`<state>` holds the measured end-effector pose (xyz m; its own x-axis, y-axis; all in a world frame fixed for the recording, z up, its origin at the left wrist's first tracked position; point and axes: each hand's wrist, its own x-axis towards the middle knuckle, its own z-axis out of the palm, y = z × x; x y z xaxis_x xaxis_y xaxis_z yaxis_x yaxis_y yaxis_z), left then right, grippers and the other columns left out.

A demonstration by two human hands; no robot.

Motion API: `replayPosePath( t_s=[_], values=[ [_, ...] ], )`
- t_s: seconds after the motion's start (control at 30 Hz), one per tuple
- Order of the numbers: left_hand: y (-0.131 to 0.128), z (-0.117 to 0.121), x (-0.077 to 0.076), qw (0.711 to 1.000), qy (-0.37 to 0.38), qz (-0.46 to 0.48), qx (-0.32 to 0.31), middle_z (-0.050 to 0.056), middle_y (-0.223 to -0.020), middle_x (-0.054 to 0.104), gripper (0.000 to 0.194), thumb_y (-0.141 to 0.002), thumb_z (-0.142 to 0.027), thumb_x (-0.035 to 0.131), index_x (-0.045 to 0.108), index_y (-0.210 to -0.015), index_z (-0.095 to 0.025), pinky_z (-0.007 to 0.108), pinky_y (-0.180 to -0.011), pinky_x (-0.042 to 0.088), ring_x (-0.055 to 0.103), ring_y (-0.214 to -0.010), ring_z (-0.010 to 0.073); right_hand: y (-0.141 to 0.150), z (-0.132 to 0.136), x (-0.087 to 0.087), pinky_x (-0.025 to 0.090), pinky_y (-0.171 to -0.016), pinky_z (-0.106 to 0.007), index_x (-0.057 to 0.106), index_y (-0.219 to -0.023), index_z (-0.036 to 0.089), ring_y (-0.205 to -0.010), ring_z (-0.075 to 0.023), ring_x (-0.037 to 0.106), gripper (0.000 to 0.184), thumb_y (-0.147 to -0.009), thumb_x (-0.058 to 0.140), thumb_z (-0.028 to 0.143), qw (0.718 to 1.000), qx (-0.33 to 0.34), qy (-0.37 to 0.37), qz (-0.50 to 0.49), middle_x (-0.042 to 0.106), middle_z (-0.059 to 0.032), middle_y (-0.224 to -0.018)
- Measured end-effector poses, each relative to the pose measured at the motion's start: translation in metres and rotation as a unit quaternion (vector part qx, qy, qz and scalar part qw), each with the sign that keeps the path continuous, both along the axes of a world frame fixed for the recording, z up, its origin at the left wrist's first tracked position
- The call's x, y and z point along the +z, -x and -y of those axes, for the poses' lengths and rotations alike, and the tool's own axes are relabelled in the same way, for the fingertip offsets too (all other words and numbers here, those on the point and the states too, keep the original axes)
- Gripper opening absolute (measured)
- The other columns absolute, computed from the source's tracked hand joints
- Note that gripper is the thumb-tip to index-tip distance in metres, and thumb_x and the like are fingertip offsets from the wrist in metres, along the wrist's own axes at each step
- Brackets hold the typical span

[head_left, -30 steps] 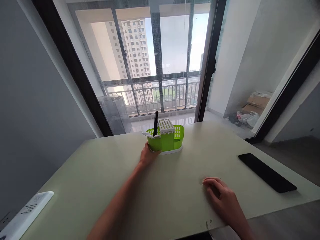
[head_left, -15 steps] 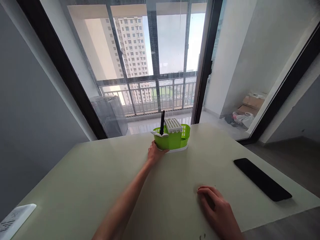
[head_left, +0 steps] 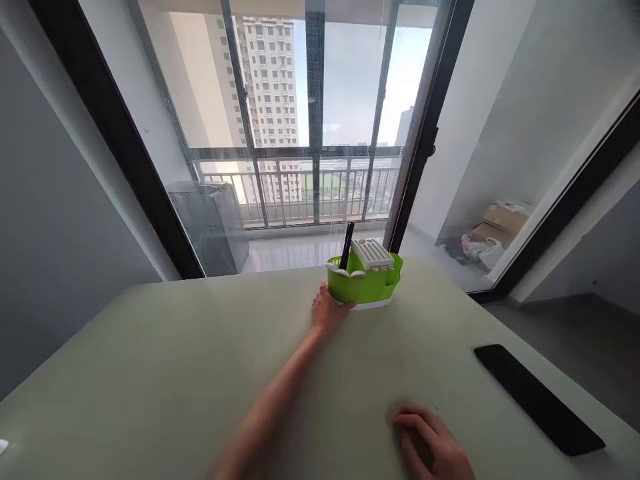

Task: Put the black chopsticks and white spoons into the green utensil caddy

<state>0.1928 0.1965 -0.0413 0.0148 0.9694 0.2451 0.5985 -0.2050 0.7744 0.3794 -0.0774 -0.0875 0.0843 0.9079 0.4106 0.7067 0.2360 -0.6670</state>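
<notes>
A bright green utensil caddy [head_left: 369, 285] with a white base stands upright near the far edge of the table. Its raised middle carries a white slotted rack [head_left: 373, 254]. Black chopsticks [head_left: 347, 247] lean up out of the left compartment, and white spoons [head_left: 345, 271] hang over the front rim there. My left hand [head_left: 330, 310] grips the caddy's lower left end, thumb along the front; its other fingers are partly hidden behind. Down at the lower right, my right hand [head_left: 435, 443] rests on the table with fingers loosely curled, a gap beside the thumb, and nothing visible inside.
A long flat black object [head_left: 537, 397] lies on the right of the pale table [head_left: 165, 373]. The tip of something white [head_left: 3, 445] shows at the left edge. Behind glass doors are a grey covered box [head_left: 210, 223] and cardboard [head_left: 503, 220] with plastic bags.
My left hand and the caddy have shifted to the right along the table. The view has tilted up slightly, so my right hand and the black object appear lower.
</notes>
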Motion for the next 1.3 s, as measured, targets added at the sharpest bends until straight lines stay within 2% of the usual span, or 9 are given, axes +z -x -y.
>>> replayPosePath(
  t_s=[0.17, 0.23, 0.4, 0.53, 0.63, 0.73, 0.9, 1.13, 1.3],
  values=[
    [0.045, 0.018, -0.001, 0.998, -0.007, -0.009, -0.069, 0.022, -0.156, 0.045, 0.106, -0.073, -0.05, 0.082, 0.023, -0.156, -0.017, 0.049, -0.117, 0.034, 0.043, -0.144, 0.0361, 0.006, -0.009, 0.015, 0.057, -0.081, -0.03, 0.071, -0.096, 0.03, -0.095, -0.0218, 0.07, 0.022, -0.098, 0.052, 0.04, 0.995, 0.062, 0.056, 0.047, 0.071, -0.0059, -0.104],
    [0.076, 0.035, 0.002, 0.996, -0.012, -0.023, -0.085, 0.018, -0.155, 0.048, 0.1, -0.075, -0.05, 0.08, 0.028, -0.154, -0.02, 0.049, -0.118, 0.034, 0.045, -0.144, 0.034, 0.012, -0.016, 0.025, 0.055, -0.084, -0.031, 0.07, -0.098, 0.029, -0.096, -0.0217, 0.069, 0.022, -0.098, 0.05, 0.037, 0.991, 0.089, 0.081, 0.051, 0.07, -0.0059, -0.103],
    [0.169, 0.078, 0.01, 0.984, -0.035, -0.134, -0.108, 0.013, -0.155, 0.05, 0.077, -0.09, -0.058, 0.06, 0.032, -0.153, -0.022, 0.045, -0.121, 0.034, 0.045, -0.145, 0.0276, 0.031, -0.05, 0.05, 0.051, -0.085, -0.031, 0.069, -0.099, 0.024, -0.094, -0.0208, 0.066, 0.021, -0.096, 0.049, 0.031, 0.98, 0.146, 0.123, 0.054, 0.069, -0.0062, -0.102],
    [0.236, 0.102, 0.017, 0.972, -0.035, -0.227, -0.049, 0.014, -0.156, 0.048, 0.069, -0.094, -0.06, 0.048, 0.041, -0.148, -0.017, 0.044, -0.123, 0.032, 0.044, -0.146, 0.0279, 0.047, -0.09, 0.06, 0.048, -0.077, -0.029, 0.068, -0.102, 0.021, -0.085, -0.0194, 0.065, 0.023, -0.091, 0.049, 0.025, 0.973, 0.18, 0.13, 0.065, 0.07, -0.0064, -0.1],
    [0.268, 0.113, 0.02, 0.969, -0.027, -0.245, 0.009, 0.015, -0.156, 0.049, 0.068, -0.096, -0.058, 0.044, 0.04, -0.149, -0.016, 0.044, -0.122, 0.034, 0.045, -0.145, 0.0279, 0.064, -0.121, 0.062, 0.044, -0.07, -0.026, 0.069, -0.1, 0.022, -0.079, -0.0182, 0.065, 0.021, -0.088, 0.053, 0.022, 0.965, 0.215, 0.134, 0.07, 0.073, -0.0033, -0.09],
    [0.279, 0.123, 0.023, 0.967, -0.026, -0.254, 0.025, 0.012, -0.156, 0.049, 0.064, -0.096, -0.054, 0.044, 0.041, -0.149, -0.018, 0.044, -0.121, 0.035, 0.046, -0.144, 0.0273, 0.083, -0.147, 0.063, 0.041, -0.067, -0.024, 0.072, -0.1, 0.023, -0.074, -0.0161, 0.064, 0.021, -0.086, 0.056, 0.021, 0.96, 0.231, 0.137, 0.076, 0.073, -0.0002, -0.082],
    [0.275, 0.133, 0.026, 0.965, -0.012, -0.26, 0.026, 0.01, -0.156, 0.049, 0.06, -0.097, -0.051, 0.041, 0.043, -0.149, -0.02, 0.045, -0.121, 0.034, 0.044, -0.146, 0.0273, 0.099, -0.175, 0.062, 0.036, -0.064, -0.024, 0.074, -0.103, 0.024, -0.072, -0.0156, 0.064, 0.022, -0.088, 0.058, 0.026, 0.963, 0.215, 0.133, 0.089, 0.074, 0.0009, -0.08],
    [0.272, 0.138, 0.026, 0.965, -0.016, -0.261, 0.02, 0.01, -0.154, 0.052, 0.057, -0.097, -0.048, 0.039, 0.045, -0.147, -0.02, 0.044, -0.122, 0.033, 0.044, -0.146, 0.0273, 0.108, -0.174, 0.048, 0.034, -0.063, -0.025, 0.072, -0.105, 0.023, -0.071, -0.0159, 0.063, 0.022, -0.093, 0.056, 0.031, 0.98, 0.148, 0.106, 0.083, 0.073, 0.0012, -0.077],
    [0.27, 0.141, 0.024, 0.963, -0.013, -0.269, 0.027, 0.011, -0.154, 0.052, 0.058, -0.097, -0.049, 0.038, 0.046, -0.146, -0.02, 0.044, -0.12, 0.036, 0.046, -0.145, 0.0279, 0.108, -0.17, 0.041, 0.036, -0.062, -0.026, 0.072, -0.104, 0.023, -0.069, -0.0158, 0.064, 0.023, -0.093, 0.055, 0.034, 0.984, 0.141, 0.09, 0.064, 0.072, 0.0012, -0.076]
  ],
)
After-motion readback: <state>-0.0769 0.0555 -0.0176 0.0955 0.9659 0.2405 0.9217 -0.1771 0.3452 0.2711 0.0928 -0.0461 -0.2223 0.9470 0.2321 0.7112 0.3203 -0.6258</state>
